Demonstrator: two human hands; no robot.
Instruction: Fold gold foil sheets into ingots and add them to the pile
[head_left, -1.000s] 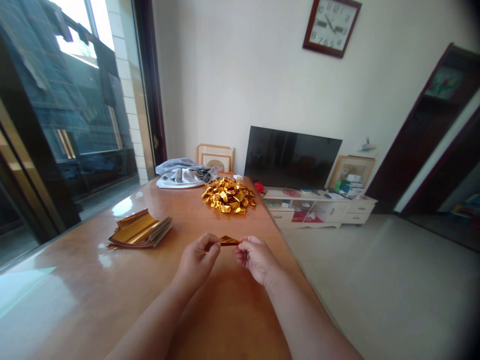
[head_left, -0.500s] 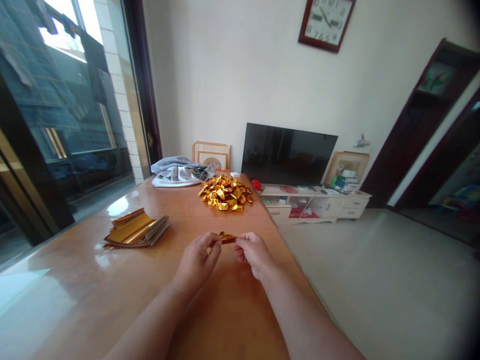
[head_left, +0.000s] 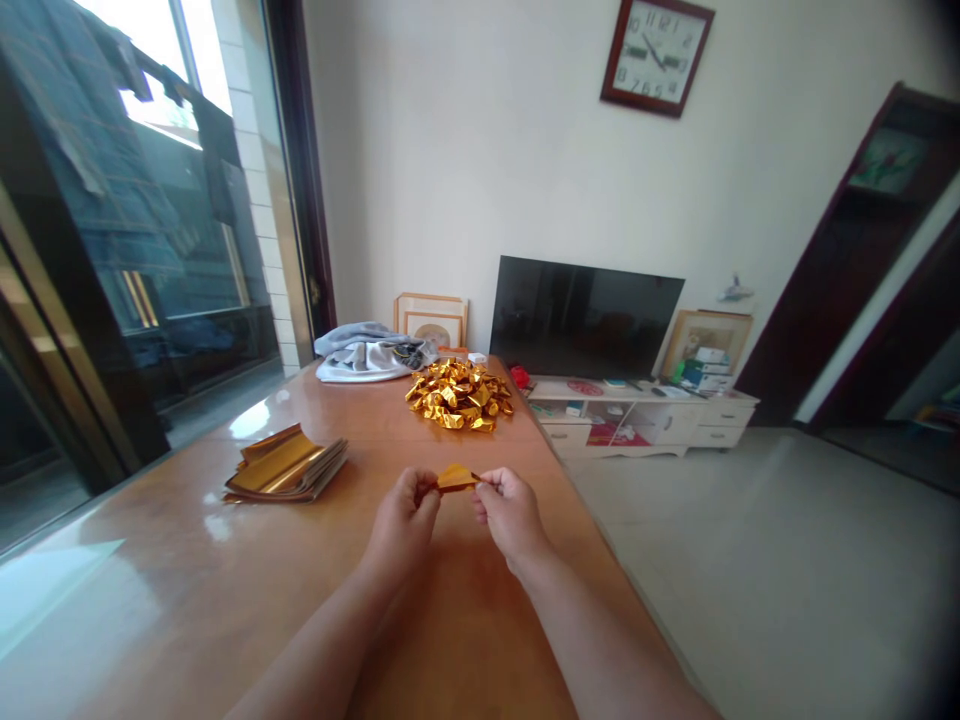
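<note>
My left hand (head_left: pixel 403 525) and my right hand (head_left: pixel 509 515) are held close together above the wooden table (head_left: pixel 187 600). Both pinch a small folded piece of gold foil paper (head_left: pixel 454 477), one at each end, fingers closed on it. Beyond them, toward the table's far end, lies a pile of folded gold foil pieces (head_left: pixel 459 394). A stack of flat gold foil sheets (head_left: pixel 287 467) rests on the table to the left of my hands.
A grey cloth bundle (head_left: pixel 367 352) lies at the table's far end. The table's right edge runs just right of my right arm, with tiled floor (head_left: pixel 787 560) beyond. A TV (head_left: pixel 585 317) on a white cabinet, framed pictures, a wall clock and a glass door stand around.
The hands stay together at the same spot. The foil piece between them has turned, and more of its bright face shows now.
</note>
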